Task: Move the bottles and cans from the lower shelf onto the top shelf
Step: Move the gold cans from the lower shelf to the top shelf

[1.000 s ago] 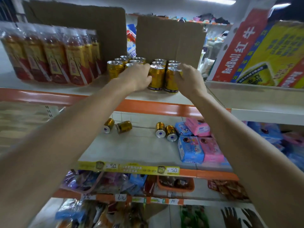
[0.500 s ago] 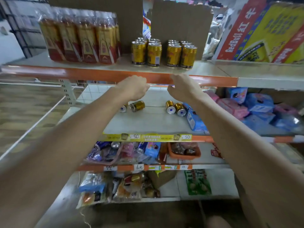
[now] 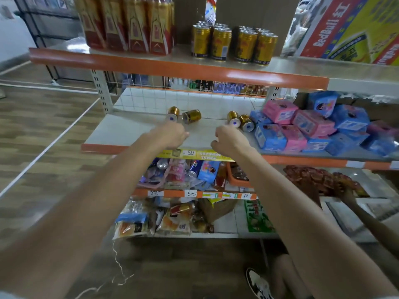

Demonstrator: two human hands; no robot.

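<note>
Several gold cans lie on their sides at the back of the lower shelf [image 3: 133,130]: a left pair [image 3: 172,113] [image 3: 191,116] and a right pair [image 3: 233,118] [image 3: 246,123]. My left hand [image 3: 170,134] hovers just in front of the left pair, fingers curled, holding nothing. My right hand [image 3: 230,140] is just short of the right pair, fingers loosely curled and empty. On the top shelf [image 3: 177,67] stand several upright gold cans [image 3: 234,44] beside a shrink-wrapped pack of red-labelled bottles [image 3: 127,22].
Pink and blue boxes [image 3: 311,126] are piled on the lower shelf right of the cans. Red Bull cartons [image 3: 354,29] fill the top shelf's right end. Snack packets crowd the shelves below. Another person's arm [image 3: 367,216] and shoe [image 3: 258,283] are at the lower right.
Both hands have let go of the cans on the top shelf and come down to the lower shelf, close to the lying cans. The view has tilted downward.
</note>
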